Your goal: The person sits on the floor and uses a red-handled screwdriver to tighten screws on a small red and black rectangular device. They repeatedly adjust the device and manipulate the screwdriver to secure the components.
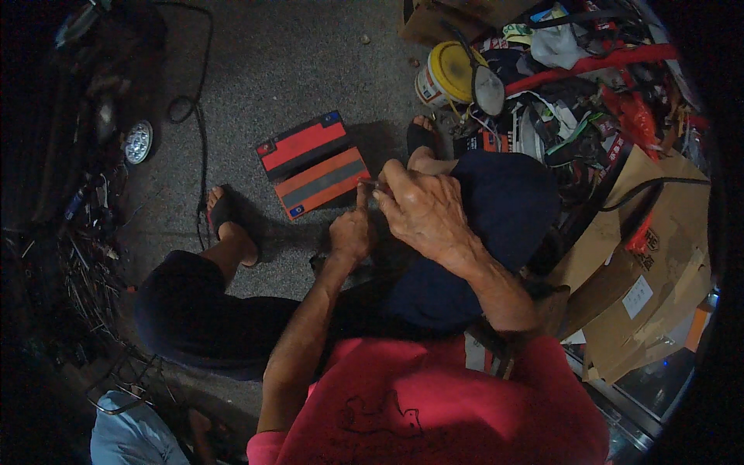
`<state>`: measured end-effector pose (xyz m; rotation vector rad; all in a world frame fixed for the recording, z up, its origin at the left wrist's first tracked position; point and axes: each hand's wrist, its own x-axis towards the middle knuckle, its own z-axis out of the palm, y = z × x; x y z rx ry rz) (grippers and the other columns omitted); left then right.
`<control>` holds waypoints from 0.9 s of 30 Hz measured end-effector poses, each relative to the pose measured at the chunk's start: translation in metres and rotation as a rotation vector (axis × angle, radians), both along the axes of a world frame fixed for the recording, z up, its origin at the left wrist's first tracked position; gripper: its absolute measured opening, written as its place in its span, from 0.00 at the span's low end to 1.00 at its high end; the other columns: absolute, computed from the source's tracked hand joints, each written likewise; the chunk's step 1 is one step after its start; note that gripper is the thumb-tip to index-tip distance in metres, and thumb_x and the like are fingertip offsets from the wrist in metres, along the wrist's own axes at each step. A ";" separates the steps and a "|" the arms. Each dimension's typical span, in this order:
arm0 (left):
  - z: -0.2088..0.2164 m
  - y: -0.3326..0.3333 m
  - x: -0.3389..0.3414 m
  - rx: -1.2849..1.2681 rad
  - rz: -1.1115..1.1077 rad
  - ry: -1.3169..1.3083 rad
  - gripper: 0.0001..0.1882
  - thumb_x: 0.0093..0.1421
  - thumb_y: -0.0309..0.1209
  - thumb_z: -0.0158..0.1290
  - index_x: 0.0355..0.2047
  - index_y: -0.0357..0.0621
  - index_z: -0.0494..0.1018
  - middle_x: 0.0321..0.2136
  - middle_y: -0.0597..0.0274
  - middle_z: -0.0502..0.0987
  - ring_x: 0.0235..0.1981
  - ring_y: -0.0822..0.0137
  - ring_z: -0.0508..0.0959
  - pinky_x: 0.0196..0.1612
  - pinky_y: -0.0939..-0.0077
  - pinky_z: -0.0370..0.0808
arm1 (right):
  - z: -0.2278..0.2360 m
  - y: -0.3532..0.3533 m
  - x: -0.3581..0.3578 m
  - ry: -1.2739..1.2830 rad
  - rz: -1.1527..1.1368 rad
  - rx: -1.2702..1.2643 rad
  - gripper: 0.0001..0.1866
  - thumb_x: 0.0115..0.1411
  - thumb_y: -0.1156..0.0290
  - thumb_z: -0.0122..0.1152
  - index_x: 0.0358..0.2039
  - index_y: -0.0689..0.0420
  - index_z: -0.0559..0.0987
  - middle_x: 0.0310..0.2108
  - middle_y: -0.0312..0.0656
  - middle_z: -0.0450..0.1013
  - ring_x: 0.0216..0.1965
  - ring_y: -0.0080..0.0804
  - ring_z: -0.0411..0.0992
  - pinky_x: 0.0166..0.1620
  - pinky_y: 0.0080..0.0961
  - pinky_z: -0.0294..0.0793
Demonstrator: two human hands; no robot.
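Note:
On the floor in front of me lie two box-shaped batteries side by side. The far battery (306,144) has a red top with a blue corner terminal. The nearer battery (324,183) is orange with a grey band and a blue terminal at its near left corner. My left hand (351,236) stretches its index finger to the red terminal at the near battery's right end; its other fingers are curled with nothing visible in them. Beside it, my right hand (425,205) pinches a small thin dark piece at that terminal; its kind is too small to tell.
A white bucket (438,81) with a yellow lid stands at the far right, near a heap of mixed scrap (573,101). Opened cardboard (651,256) lies at the right. A black cable (203,116) runs along the left floor, near a round lamp (138,142).

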<state>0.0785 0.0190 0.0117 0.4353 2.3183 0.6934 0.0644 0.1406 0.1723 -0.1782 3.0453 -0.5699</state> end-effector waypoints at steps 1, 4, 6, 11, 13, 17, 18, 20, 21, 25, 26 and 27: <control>0.002 -0.001 -0.001 0.007 0.011 -0.002 0.42 0.56 0.28 0.46 0.67 0.48 0.38 0.28 0.43 0.78 0.32 0.44 0.79 0.38 0.52 0.75 | -0.001 0.000 0.000 0.007 -0.008 0.004 0.08 0.52 0.72 0.62 0.27 0.59 0.71 0.22 0.47 0.71 0.26 0.47 0.73 0.27 0.39 0.72; 0.006 -0.004 -0.004 0.074 0.059 0.025 0.31 0.56 0.28 0.47 0.61 0.47 0.54 0.29 0.44 0.78 0.34 0.44 0.79 0.39 0.53 0.75 | 0.004 0.002 -0.001 -0.007 -0.059 -0.001 0.08 0.52 0.71 0.63 0.28 0.58 0.72 0.24 0.46 0.72 0.27 0.46 0.73 0.28 0.38 0.72; 0.008 -0.008 -0.005 0.182 0.111 0.084 0.22 0.55 0.28 0.49 0.52 0.45 0.68 0.30 0.44 0.78 0.35 0.44 0.78 0.39 0.53 0.74 | 0.003 0.007 -0.001 -0.003 -0.078 -0.017 0.08 0.51 0.70 0.64 0.28 0.57 0.74 0.25 0.45 0.72 0.28 0.46 0.74 0.29 0.37 0.73; 0.018 -0.012 -0.015 0.432 0.278 0.140 0.09 0.54 0.25 0.51 0.36 0.40 0.75 0.28 0.43 0.77 0.35 0.46 0.78 0.38 0.55 0.74 | -0.003 0.018 0.003 0.029 -0.082 -0.105 0.09 0.52 0.65 0.63 0.29 0.54 0.75 0.18 0.49 0.73 0.27 0.56 0.72 0.34 0.47 0.71; 0.011 -0.016 -0.016 0.506 0.351 0.082 0.08 0.55 0.25 0.50 0.34 0.38 0.75 0.27 0.44 0.77 0.32 0.49 0.79 0.36 0.58 0.74 | -0.004 0.020 0.004 0.058 -0.078 -0.069 0.10 0.51 0.64 0.64 0.29 0.54 0.76 0.19 0.47 0.73 0.27 0.53 0.73 0.32 0.44 0.72; 0.020 -0.014 -0.019 0.650 0.585 -0.277 0.07 0.58 0.26 0.49 0.33 0.35 0.74 0.21 0.53 0.76 0.22 0.59 0.78 0.27 0.67 0.74 | 0.017 0.020 -0.006 0.060 -0.240 -0.254 0.11 0.50 0.63 0.66 0.29 0.56 0.77 0.21 0.46 0.74 0.24 0.47 0.75 0.28 0.40 0.73; 0.027 -0.013 -0.019 0.678 0.649 -0.382 0.08 0.59 0.27 0.49 0.33 0.34 0.73 0.20 0.56 0.76 0.20 0.63 0.78 0.24 0.70 0.74 | 0.019 0.025 -0.014 0.223 -0.187 -0.262 0.12 0.51 0.63 0.66 0.27 0.57 0.76 0.20 0.45 0.74 0.22 0.46 0.75 0.26 0.38 0.73; 0.025 -0.017 -0.018 0.702 0.660 -0.396 0.09 0.59 0.28 0.48 0.33 0.33 0.73 0.20 0.58 0.75 0.18 0.67 0.76 0.21 0.73 0.73 | 0.039 0.022 -0.026 0.253 -0.207 -0.296 0.12 0.51 0.63 0.66 0.27 0.58 0.76 0.19 0.46 0.74 0.21 0.47 0.74 0.26 0.38 0.73; 0.023 -0.018 -0.018 0.714 0.663 -0.405 0.09 0.60 0.28 0.48 0.32 0.32 0.73 0.19 0.60 0.74 0.17 0.69 0.75 0.20 0.74 0.72 | 0.048 0.022 -0.031 0.268 -0.220 -0.312 0.12 0.51 0.63 0.66 0.27 0.58 0.76 0.19 0.46 0.74 0.21 0.48 0.74 0.26 0.38 0.72; 0.055 -0.016 -0.021 0.618 0.634 -0.462 0.10 0.60 0.29 0.49 0.33 0.32 0.73 0.20 0.58 0.74 0.16 0.70 0.74 0.19 0.75 0.72 | 0.066 0.029 -0.056 0.256 -0.111 -0.122 0.15 0.52 0.59 0.64 0.28 0.59 0.75 0.19 0.48 0.73 0.21 0.49 0.74 0.26 0.40 0.71; 0.055 -0.017 -0.020 0.638 0.621 -0.445 0.10 0.59 0.29 0.50 0.33 0.32 0.73 0.19 0.59 0.74 0.16 0.71 0.73 0.19 0.74 0.71 | 0.064 0.031 -0.063 0.252 -0.065 -0.125 0.16 0.53 0.58 0.63 0.27 0.59 0.75 0.18 0.49 0.73 0.22 0.50 0.74 0.27 0.41 0.71; 0.056 -0.018 -0.019 0.658 0.608 -0.427 0.10 0.59 0.29 0.51 0.33 0.33 0.73 0.19 0.59 0.74 0.15 0.71 0.72 0.18 0.74 0.70 | 0.062 0.030 -0.063 0.274 -0.059 -0.133 0.16 0.53 0.58 0.63 0.27 0.59 0.74 0.18 0.49 0.72 0.22 0.50 0.74 0.27 0.42 0.71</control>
